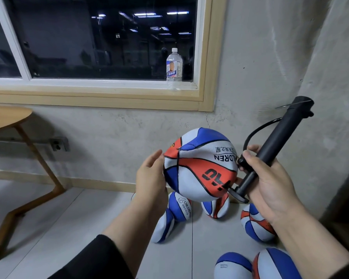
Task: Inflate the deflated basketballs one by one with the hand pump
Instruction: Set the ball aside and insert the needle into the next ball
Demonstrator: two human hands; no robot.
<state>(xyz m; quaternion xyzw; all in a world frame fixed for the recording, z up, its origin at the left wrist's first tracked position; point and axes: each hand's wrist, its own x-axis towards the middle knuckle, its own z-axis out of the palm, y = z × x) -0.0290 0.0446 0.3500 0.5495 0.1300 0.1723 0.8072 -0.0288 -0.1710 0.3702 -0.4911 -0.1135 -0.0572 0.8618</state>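
A red, white and blue basketball (199, 164), dented near its top, is held up in front of me. My left hand (151, 176) supports its left side with the palm and straight fingers. My right hand (268, 184) grips the black hand pump (274, 141), which slants up to the right. The pump's T-handle (238, 195) sits at the lower end by the ball, and its black hose (254, 131) loops back toward the ball's right side. Several more basketballs lie on the floor below, among them one (179, 206) under the held ball and one (254, 224) at the right.
A water bottle (174, 67) stands on the window sill (93, 91). A wooden table (6, 117) with angled legs is at the left. The concrete wall (260, 57) is close ahead and on the right. Grey floor tiles (69, 228) lie below.
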